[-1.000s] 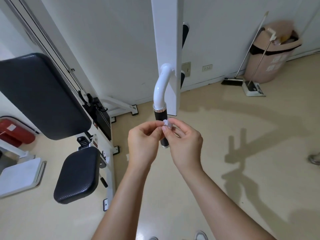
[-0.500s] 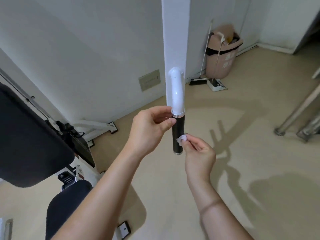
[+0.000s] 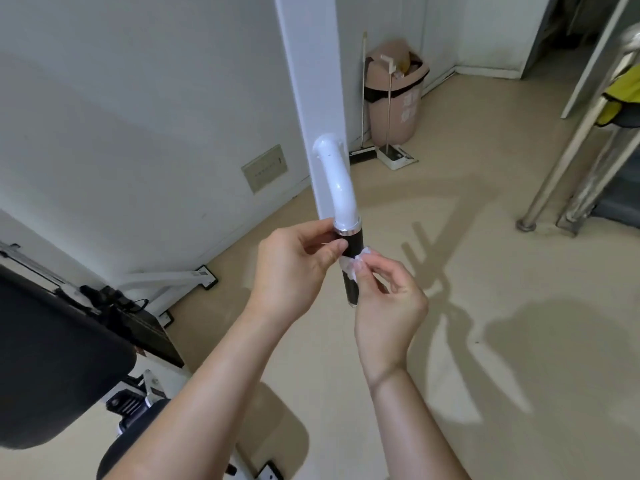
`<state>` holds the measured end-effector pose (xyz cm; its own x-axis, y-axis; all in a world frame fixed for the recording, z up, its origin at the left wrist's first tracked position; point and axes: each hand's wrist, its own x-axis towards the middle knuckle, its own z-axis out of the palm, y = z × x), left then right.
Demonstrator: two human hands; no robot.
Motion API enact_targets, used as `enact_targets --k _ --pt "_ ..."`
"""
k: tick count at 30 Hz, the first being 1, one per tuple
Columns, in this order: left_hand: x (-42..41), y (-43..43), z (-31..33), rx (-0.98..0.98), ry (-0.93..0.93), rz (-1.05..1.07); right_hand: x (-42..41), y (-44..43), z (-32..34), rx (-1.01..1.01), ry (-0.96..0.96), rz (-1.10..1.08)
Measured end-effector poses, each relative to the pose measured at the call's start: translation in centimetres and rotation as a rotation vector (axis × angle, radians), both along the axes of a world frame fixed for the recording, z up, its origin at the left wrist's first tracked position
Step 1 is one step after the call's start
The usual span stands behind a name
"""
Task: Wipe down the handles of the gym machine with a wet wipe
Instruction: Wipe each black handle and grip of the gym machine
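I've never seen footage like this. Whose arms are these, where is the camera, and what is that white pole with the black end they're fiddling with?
There is no robot here: these are a person's two bare arms, filmed by a wide-angle camera worn on their head, looking forward and down. The white curved metal tube comes off the gym machine's white upright post and ends in a black cylindrical handle grip. The right hand pinches a small crumpled white wet wipe against the grip. The left hand has its fingertips at the grip's top, near the silver ring. At lower left are the machine's black padded cushions. In the far corner stands a pink plastic bin with a broom and dustpan.
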<state>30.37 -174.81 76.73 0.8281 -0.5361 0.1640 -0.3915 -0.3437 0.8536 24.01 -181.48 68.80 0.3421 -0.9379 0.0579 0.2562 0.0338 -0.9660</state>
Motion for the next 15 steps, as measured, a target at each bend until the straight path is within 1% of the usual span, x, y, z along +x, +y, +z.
enact_targets --k 5,9,12,13,15 --pt "0.2 -0.1 -0.5 -0.048 0.030 -0.012 0.6 1.6 -2.1 -0.154 0.077 -0.103" --pt "0.2 -0.2 -1.3 -0.057 0.065 -0.049 2.1 1.5 -1.8 -0.246 0.057 -0.206" --pt "-0.7 0.4 -3.8 0.053 -0.023 0.036 1.1 0.8 -2.0 -0.177 0.105 -0.226" --pt "-1.2 0.6 -4.9 0.075 -0.024 0.060 0.6 0.6 -2.1 -0.129 0.117 -0.219" --pt "-2.5 0.4 -6.6 0.051 0.043 0.054 -0.1 -0.1 -1.8 -0.060 0.097 -0.198"
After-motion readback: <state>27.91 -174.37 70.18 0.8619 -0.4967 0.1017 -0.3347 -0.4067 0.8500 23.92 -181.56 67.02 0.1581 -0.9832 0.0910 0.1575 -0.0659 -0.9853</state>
